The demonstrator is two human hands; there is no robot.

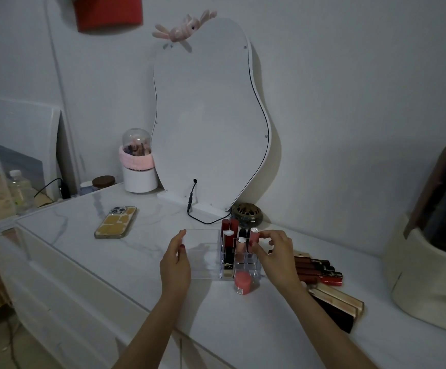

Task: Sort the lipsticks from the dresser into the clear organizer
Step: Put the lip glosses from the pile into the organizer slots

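Left hand [175,258] flat against clear organizer [203,262]; right hand [275,251] pinching pink lipstick [254,238], seemingly; marble dresser [83,227]

Your surface is a white marble-look dresser top [88,251]. Near its left edge: a phone [116,222], face down, yellow patterned case. Along the back edge: a white cup-shaped holder [139,179] with a clear dome, the base [190,202] of a wavy white panel with a black cable [203,219] trailing onto the top, and a dark perforated round pot [247,215] just right of the base. Mid-top, toward the front edge: a clear organizer [203,259]; a short pink tube [242,283] stands just in front of it. Right of the organizer: a row of lipsticks [319,270] lying flat, then long boxed ones [336,307] at the front edge. Far right edge: a cream domed case [429,283].
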